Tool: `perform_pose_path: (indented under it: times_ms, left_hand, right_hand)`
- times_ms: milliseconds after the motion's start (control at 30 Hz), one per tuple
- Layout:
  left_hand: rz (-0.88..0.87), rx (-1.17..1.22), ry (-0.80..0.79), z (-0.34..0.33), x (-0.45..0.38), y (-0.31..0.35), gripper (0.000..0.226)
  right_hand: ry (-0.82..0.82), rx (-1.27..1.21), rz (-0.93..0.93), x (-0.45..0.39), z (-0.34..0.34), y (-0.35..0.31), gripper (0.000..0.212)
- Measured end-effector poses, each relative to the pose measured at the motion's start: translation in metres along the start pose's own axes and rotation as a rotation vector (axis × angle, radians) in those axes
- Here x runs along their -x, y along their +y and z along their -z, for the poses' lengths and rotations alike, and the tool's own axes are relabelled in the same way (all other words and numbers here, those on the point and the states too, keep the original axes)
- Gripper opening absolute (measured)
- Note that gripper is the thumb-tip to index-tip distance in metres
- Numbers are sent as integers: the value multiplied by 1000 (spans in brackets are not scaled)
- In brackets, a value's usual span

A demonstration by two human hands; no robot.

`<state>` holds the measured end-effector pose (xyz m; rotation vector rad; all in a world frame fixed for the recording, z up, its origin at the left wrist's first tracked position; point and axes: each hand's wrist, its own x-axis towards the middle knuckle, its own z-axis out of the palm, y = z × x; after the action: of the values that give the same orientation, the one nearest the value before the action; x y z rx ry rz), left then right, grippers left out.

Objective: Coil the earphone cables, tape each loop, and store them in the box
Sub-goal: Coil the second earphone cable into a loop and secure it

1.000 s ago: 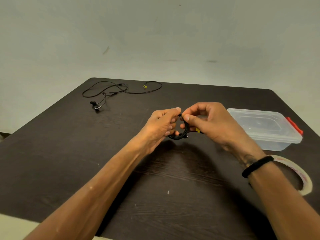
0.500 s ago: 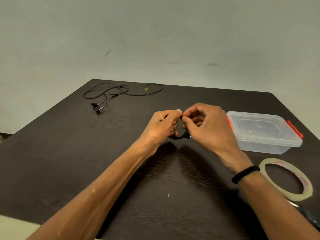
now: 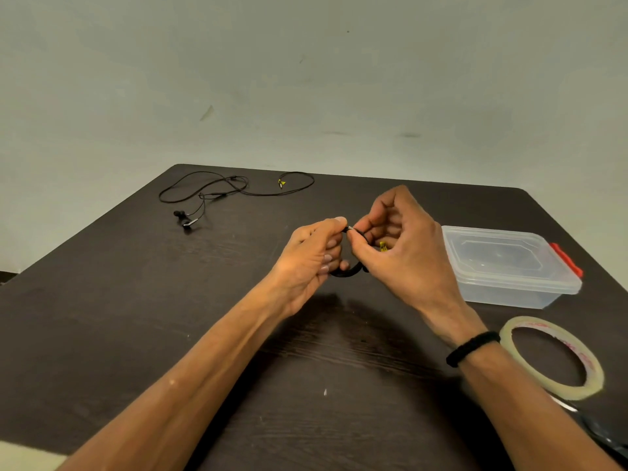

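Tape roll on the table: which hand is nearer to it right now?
Right. The right hand holds the coiled earphone cable up and left of the tape roll, with its wrist close beside the roll. The left hand grips the coil farther left.

Plain room – dark wooden table (image 3: 102, 334), bare pale wall (image 3: 306, 79), kind unclear

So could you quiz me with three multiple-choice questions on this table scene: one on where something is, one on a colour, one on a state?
1. Where does the tape roll lie?
A. inside the box
B. on the table, nearer the person than the box
C. beside the loose earphones

2. What colour are the plastic box's latches?
A. red
B. blue
C. green

3. The box lid is:
A. off
B. on
C. propped open

Answers: 1 B, it lies flat below the box in the view. 2 A, a red clip shows at its right end. 3 B, the clear lid sits on top.
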<state>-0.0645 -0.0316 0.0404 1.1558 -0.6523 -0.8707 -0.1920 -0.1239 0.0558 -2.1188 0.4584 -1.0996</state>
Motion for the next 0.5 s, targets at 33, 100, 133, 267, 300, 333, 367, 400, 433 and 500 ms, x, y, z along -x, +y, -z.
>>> perform_pose_path:
  times_ms: [33,100,133,267,300,333,367,400,433,500]
  left_hand:
    - [9,32,4,0,0,1,48]
    - [23,74,21,0,0,1,47]
    - [29,88,34,-1,-1,1,47]
    - [44,127,88,-2,-1,1,47]
    - [44,134,99,-2,-1,1,47]
    - [43,137,110,-2,-1,1,47]
    - [44,137,118,-3,0,2,47]
    - [42,135,123,-3,0,2,46]
    - [39,131,125,-4,2,3,46]
    - [32,128,130,-5,3,4,46]
  right_hand:
    - [0,-12,-1,0,0,1,34]
    - [4,-18,-4,-1,-2,3,34]
    - [7,-3,0,-1,-2,4,34]
    - [34,118,91,1,-7,5,36]
    - [39,139,130,2,-9,5,33]
    - [37,162,169,2,-10,6,29]
    - [31,186,204,3,-11,6,24]
    - [24,208,233,5,-11,7,20]
    - [22,227,257,6,-12,7,16]
    - [37,255,287,7,-13,9,12]
